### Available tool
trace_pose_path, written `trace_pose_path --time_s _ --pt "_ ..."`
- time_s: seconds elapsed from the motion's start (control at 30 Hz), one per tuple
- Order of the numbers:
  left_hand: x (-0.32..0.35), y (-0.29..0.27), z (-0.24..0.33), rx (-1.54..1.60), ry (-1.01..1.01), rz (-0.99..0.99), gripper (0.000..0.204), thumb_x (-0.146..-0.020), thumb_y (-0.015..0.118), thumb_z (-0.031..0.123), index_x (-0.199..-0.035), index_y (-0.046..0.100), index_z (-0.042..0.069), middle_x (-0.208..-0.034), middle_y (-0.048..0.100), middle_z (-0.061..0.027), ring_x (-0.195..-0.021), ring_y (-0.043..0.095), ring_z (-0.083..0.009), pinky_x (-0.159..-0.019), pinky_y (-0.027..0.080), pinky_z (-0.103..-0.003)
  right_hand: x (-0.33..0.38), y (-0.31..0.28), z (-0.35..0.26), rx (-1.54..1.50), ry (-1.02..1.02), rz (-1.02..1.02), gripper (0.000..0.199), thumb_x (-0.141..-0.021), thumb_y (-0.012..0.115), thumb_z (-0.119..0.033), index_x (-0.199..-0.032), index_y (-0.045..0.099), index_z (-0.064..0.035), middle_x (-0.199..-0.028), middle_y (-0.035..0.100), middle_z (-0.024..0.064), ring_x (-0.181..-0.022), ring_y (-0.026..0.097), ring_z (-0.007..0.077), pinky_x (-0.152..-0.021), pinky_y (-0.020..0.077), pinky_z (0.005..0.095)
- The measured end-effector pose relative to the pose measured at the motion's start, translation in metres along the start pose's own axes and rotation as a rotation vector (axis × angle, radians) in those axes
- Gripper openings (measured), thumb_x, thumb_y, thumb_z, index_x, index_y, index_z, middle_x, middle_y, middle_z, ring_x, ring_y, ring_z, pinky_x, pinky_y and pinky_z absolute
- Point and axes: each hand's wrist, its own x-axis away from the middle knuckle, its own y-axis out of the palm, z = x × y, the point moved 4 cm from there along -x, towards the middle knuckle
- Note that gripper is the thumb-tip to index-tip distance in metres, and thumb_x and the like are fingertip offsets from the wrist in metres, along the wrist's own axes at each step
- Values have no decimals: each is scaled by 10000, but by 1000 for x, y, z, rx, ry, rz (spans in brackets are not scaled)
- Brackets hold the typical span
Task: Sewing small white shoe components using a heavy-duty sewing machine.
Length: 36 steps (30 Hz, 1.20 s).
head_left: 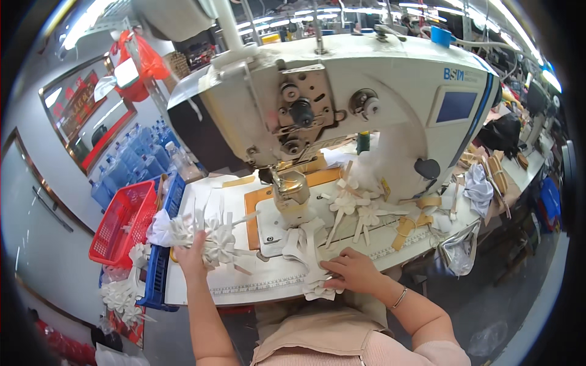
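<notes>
A large white industrial sewing machine (390, 104) stands before me, its needle area above a metal post (292, 192). At the left of the table, my left hand (194, 255) is closed around a bunch of white strap pieces (217, 240) with petal-like ends. Near the table's front edge, my right hand (355, 271) has its fingers closed on a white strap piece (318, 285). That piece reaches back toward the post, and its lower end hangs at the edge. More white strap pieces (345, 202) lie right of the post.
A blue crate (157, 277) and a red basket (117, 229) stand at the left, with white pieces (125, 302) hanging beside them. Tan scraps (404, 232) and a clear plastic bag (459, 253) lie at the right. A measuring tape strip (268, 285) runs along the table front.
</notes>
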Motion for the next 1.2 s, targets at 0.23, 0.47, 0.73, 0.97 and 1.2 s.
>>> trace_pose_path --time_s 0.23,0.47,0.73,0.97,1.2 --pt "-8 -37 -66 -361 -156 -60 780 -709 760 75 -1324 298 -57 -1267 473 -182 -1141 486 -258 -957 399 -349 10 -35 61 26 299 307 472 -639 786 -265 -1052 610 -121 -992 643 50 -883 573 264 -740 498 363" --pt "97 145 -32 -672 653 -737 535 -811 658 93 -1294 438 34 -1220 527 -188 -1123 518 -332 -911 448 -395 2 -37 135 90 752 304 635 -610 783 -312 -1134 562 -29 -1076 588 135 -964 576 319 -827 471 395" --pt "76 319 -132 -894 127 -1090 867 -584 813 414 -1286 450 57 -1343 357 -176 -1166 435 -396 -936 413 -421 -18 -38 152 -156 792 265 410 -622 763 -245 -940 611 -35 -844 636 149 -808 616 324 -703 485 364" --pt "95 319 -130 -71 -294 -1005 389 -792 665 84 -1159 547 27 -1000 597 -119 -930 603 -216 -823 478 -320 -43 -81 113 -348 533 344 381 -707 747 -110 -1035 575 -21 -789 597 58 -709 586 150 -630 479 290" --pt "112 202 2 -422 674 -684 241 -775 680 83 -1008 630 46 -1028 587 -140 -915 600 -311 -755 495 -347 5 -58 102 -264 704 518 313 -655 745 -47 -936 610 -34 -799 590 68 -683 559 143 -579 452 265"
